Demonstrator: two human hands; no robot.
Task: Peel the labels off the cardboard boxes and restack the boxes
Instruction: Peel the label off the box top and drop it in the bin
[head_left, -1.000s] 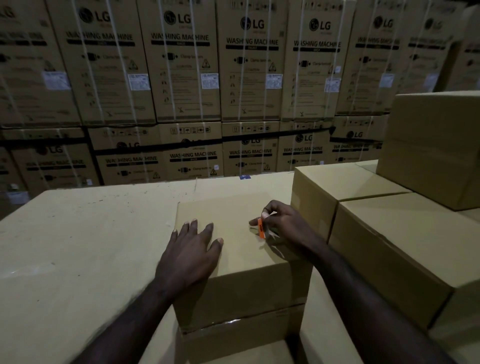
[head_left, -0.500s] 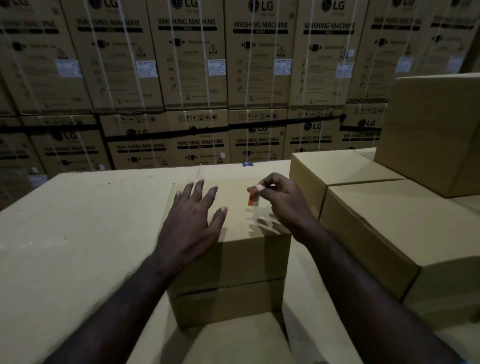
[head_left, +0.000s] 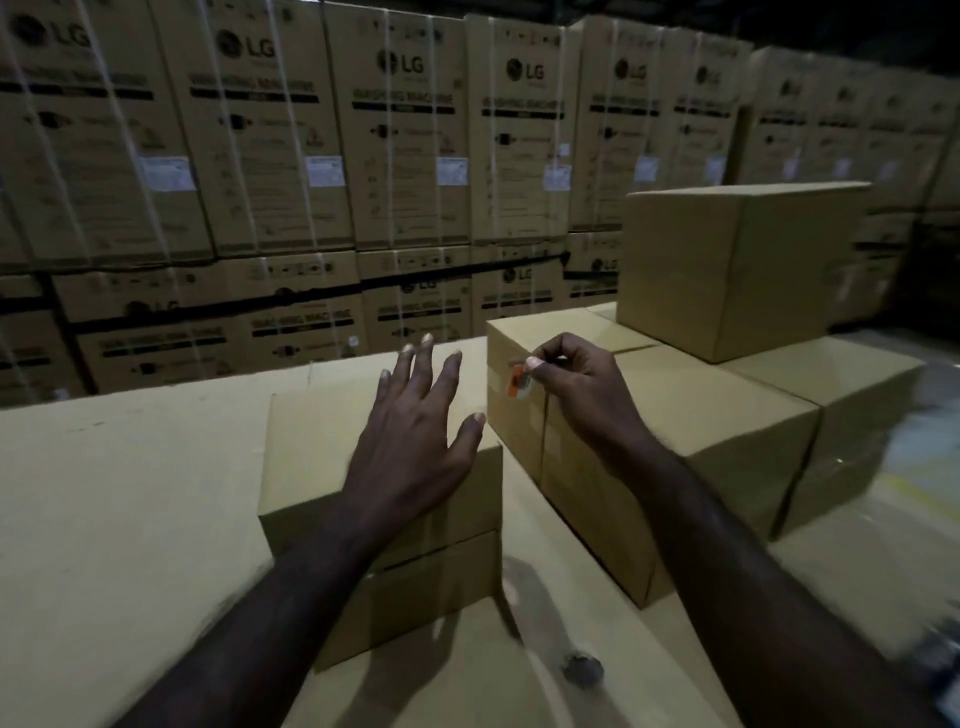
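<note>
The left hand (head_left: 415, 441) lies flat with its fingers spread on top of a small cardboard box (head_left: 311, 457), holding nothing. This box sits on a big flat cardboard surface (head_left: 119, 519), with its long side running left to right. The right hand (head_left: 576, 384) pinches a small orange and white label (head_left: 518, 383) between thumb and fingertips, up in the air in front of the next box (head_left: 691, 415). The label hangs with its long side pointing up and down; it looks peeled off, but the view is blurry. One more box (head_left: 737, 265) is stacked on top, further right. Tall washing machine cartons (head_left: 405, 135) stand behind.
</note>
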